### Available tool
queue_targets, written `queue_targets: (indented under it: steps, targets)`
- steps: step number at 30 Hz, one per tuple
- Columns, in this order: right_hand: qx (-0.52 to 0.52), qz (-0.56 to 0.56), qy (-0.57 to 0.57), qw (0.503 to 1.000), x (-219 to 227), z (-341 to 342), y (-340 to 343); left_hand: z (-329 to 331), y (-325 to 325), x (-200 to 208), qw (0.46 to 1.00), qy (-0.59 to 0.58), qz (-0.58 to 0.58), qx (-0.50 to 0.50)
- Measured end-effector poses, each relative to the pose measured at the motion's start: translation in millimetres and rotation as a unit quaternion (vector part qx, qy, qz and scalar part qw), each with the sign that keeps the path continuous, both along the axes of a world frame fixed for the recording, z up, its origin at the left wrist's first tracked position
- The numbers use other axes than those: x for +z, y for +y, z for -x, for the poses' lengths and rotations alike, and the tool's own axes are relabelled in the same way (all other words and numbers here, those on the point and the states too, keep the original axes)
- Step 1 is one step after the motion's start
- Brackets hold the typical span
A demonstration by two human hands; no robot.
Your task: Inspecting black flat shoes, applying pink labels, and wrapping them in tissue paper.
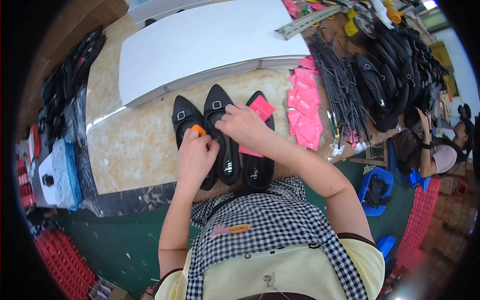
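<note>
Three black pointed flat shoes lie side by side on the table before me, toes pointing away. The left shoe (186, 111) and the middle shoe (216, 95) each carry a square buckle. My left hand (196, 152) is closed over the left shoe's opening, with a small orange piece (199, 130) at its fingertips; whether it is held or worn I cannot tell. Bent inward, my right hand (242, 127) has its fingers together at the middle shoe's opening; what they grip is hidden. Pink cards (262, 107) lie on the right shoe (258, 172), partly behind my right wrist.
White board sheets (210, 45) are stacked beyond the shoes. To the right lie loose pink cards (305, 107), black strips (340, 85) and a heap of black shoes (372, 80). A metal angle bar (307, 22) lies behind. Another person (440, 155) sits at far right, near a blue basket (367, 200).
</note>
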State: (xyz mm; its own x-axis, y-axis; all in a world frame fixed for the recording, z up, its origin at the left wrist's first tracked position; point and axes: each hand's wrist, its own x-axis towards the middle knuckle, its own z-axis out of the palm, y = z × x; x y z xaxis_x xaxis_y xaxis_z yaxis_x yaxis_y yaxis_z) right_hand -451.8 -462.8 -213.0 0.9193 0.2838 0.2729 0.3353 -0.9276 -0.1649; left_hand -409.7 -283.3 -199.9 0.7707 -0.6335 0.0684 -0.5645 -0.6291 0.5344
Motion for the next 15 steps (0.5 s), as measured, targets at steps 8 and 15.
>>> queue_targets:
  steps: [8,15]
  targets:
    - [0.042,-0.378,0.48,0.79,52.7,-5.0,-23.4,-9.4,8.6,-9.6,0.788,0.493,0.361,0.077]
    - [0.103,-0.45,0.459,0.759,34.4,8.0,-40.1,-3.3,7.7,-9.8,0.84,0.415,0.335,0.102]
